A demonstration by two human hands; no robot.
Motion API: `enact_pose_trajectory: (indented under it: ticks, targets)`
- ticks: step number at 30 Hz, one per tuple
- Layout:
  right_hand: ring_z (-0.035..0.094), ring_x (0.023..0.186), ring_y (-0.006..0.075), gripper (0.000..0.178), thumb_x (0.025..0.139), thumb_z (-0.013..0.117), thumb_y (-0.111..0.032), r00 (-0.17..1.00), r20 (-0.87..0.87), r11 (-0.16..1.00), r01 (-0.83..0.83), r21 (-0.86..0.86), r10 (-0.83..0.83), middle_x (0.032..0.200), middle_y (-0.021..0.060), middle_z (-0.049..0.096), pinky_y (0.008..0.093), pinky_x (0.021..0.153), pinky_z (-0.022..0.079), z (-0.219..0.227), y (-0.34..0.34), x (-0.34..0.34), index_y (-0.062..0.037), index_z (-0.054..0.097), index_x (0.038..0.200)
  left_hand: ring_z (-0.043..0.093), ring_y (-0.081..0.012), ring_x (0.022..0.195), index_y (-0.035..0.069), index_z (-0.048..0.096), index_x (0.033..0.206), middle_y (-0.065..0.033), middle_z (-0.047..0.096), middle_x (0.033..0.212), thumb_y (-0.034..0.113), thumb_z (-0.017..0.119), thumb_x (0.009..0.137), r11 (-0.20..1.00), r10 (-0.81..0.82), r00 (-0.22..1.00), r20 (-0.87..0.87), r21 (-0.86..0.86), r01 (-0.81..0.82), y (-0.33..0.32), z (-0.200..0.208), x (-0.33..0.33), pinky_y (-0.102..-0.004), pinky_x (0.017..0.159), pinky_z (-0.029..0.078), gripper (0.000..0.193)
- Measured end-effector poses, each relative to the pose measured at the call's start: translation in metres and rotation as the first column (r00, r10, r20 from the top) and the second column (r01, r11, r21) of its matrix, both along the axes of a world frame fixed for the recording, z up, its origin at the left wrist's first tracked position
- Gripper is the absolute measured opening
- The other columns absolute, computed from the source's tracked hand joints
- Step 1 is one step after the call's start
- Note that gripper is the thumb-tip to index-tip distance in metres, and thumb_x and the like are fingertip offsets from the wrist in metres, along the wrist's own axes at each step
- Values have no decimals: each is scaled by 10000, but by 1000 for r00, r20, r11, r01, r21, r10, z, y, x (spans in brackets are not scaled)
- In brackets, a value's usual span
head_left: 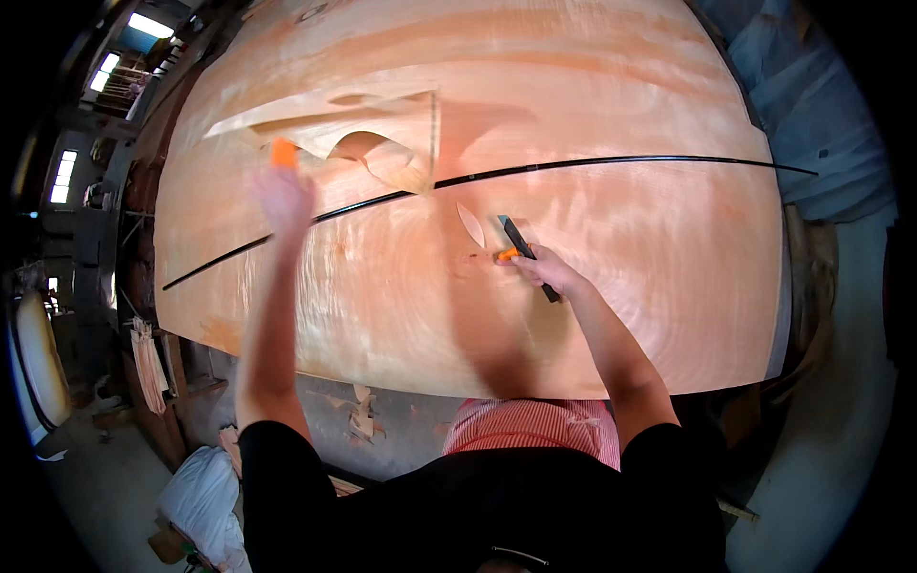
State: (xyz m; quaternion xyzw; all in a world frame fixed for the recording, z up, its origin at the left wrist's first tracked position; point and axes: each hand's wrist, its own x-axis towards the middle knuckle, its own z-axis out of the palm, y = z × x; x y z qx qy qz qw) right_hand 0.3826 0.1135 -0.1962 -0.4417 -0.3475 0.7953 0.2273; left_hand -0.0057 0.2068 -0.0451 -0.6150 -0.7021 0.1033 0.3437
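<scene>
My left hand (284, 199), smeared by motion, is raised over the left part of a large pale wood veneer sheet (611, 105). At its fingertips is a small orange object (284, 153) whose kind I cannot make out. My right hand (552, 271) is closed around a black cutter knife (522, 244), tilted over the sheet's middle. A small orange piece (508, 255) shows beside the knife at the fingers. Between the hands, a long thin black strip (573, 164) crosses the sheet. Curled veneer offcuts (387, 158) lie beyond it, and a leaf-shaped sliver (470, 226) lies near the knife.
Translucent plastic sheeting (798, 105) hangs at the far right. Veneer scraps (362, 415) lie on the grey floor below the sheet's near edge. A whitish plastic bag (202, 497) stands at lower left. Bundled thin strips (149, 363) hang beside the left edge.
</scene>
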Motion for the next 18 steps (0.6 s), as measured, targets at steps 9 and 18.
enact_pose_trajectory:
  ticks: [9, 18]
  targets:
    - [286, 436, 33, 153, 854, 488, -159, 998, 40, 999, -42, 20, 41, 544, -65, 377, 189, 399, 246, 2, 0, 1, -58, 534, 959, 298, -277, 1196, -14, 422, 1161, -173, 363, 1245, 334, 555, 748, 725, -210, 539, 816, -240, 646, -158, -128, 186, -471, 1009, 160, 557]
    - [309, 419, 25, 154, 837, 503, -167, 995, -20, 995, 93, -22, -93, 664, 9, 572, 182, 376, 251, -7, -7, 2, -55, 515, 942, 436, -251, 1070, 43, 490, 1110, -123, 453, 1158, 96, 503, 713, 731, -500, 558, 662, -22, 682, -65, -153, 160, -457, 957, 277, 400]
